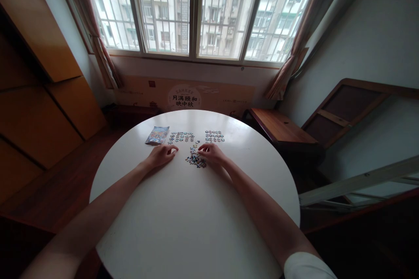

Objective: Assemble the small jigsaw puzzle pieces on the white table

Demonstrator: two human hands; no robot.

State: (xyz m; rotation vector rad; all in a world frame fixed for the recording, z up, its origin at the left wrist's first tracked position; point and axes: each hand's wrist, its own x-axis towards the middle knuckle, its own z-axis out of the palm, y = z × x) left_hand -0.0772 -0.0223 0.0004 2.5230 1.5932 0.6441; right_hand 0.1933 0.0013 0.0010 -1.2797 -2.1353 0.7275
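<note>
My left hand (163, 155) rests at the table, its fingers curled and the thumb and forefinger brought close together; anything between them is too small to make out. My right hand (212, 152) is at the right edge of a heap of small jigsaw pieces (196, 161), with thumb and forefinger pinched at a piece. Beyond my hands, more jigsaw pieces lie spread in rows, one group (181, 136) at the left and another group (214, 135) at the right. A shiny printed picture packet (157, 135) lies just beyond my left hand.
The round white table (183, 222) carries all of this. Behind it are a printed banner (216, 96) and a barred window (196, 13). A wooden side table (278, 124) stands at the right, and orange cabinets (65, 113) at the left.
</note>
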